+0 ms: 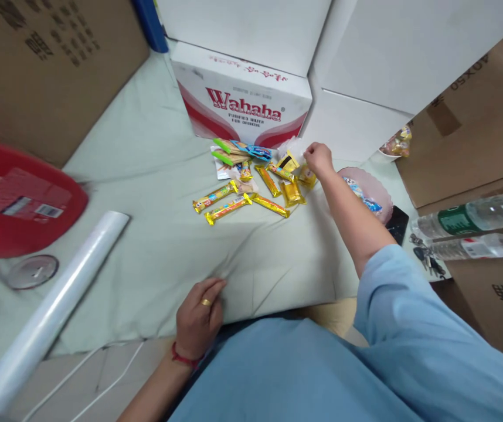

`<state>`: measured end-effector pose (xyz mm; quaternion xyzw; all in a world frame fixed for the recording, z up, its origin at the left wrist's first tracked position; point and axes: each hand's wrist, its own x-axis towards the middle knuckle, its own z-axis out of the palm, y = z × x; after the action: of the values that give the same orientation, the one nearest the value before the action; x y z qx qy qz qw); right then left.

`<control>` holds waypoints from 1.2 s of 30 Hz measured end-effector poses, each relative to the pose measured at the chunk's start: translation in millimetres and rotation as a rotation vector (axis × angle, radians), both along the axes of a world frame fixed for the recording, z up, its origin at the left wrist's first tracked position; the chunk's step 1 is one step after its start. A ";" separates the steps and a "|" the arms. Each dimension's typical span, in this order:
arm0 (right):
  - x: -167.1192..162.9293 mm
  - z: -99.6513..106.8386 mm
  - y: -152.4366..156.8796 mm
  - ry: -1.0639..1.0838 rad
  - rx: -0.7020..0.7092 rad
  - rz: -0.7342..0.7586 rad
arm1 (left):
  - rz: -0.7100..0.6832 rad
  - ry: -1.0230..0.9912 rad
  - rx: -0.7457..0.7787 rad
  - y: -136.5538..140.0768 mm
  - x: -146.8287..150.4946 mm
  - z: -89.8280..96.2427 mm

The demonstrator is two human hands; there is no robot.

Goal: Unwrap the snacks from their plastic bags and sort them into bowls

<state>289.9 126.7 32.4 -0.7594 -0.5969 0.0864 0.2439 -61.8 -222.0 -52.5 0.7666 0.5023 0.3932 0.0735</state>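
My right hand [319,158] reaches to the far right of a pile of wrapped snacks, its fingers pinched together. Whatever is between those fingertips is too small to make out; a clear plastic wrapper [293,146] lies just left of them. Around it are a yellow packet with a dark band [288,162], a golden packet [292,192], green-ended packets [229,153] and blue packets [254,150]. Closer to me lie long yellow snack sticks [228,208]. My left hand [201,313], with a ring, rests curled closed at the cloth's near edge, apart from the snacks.
Behind the snacks stands a Wahaha water carton [245,108] among white boxes [361,58]. A pink plate [381,190] with packets sits right, near plastic bottles [475,217] and keys [430,258]. Left are a red container [23,199], a plastic-film roll [53,310] and a round lid [33,271].
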 end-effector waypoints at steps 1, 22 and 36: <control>5.4 4.0 -6.6 -0.011 0.065 -0.003 | 0.000 -0.039 -0.004 -0.7 0.2 3.0; -64.4 -34.4 -228.7 0.897 -0.081 0.225 | -0.075 -0.958 -0.560 153.3 104.9 10.1; -39.6 23.0 -144.4 0.183 0.211 0.252 | -0.085 -1.257 -0.800 159.7 93.7 12.5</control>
<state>250.2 -17.8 55.4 -0.6378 -0.6684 0.1217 0.3628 31.9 -62.3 -40.0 0.3306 0.4403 0.5415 0.6353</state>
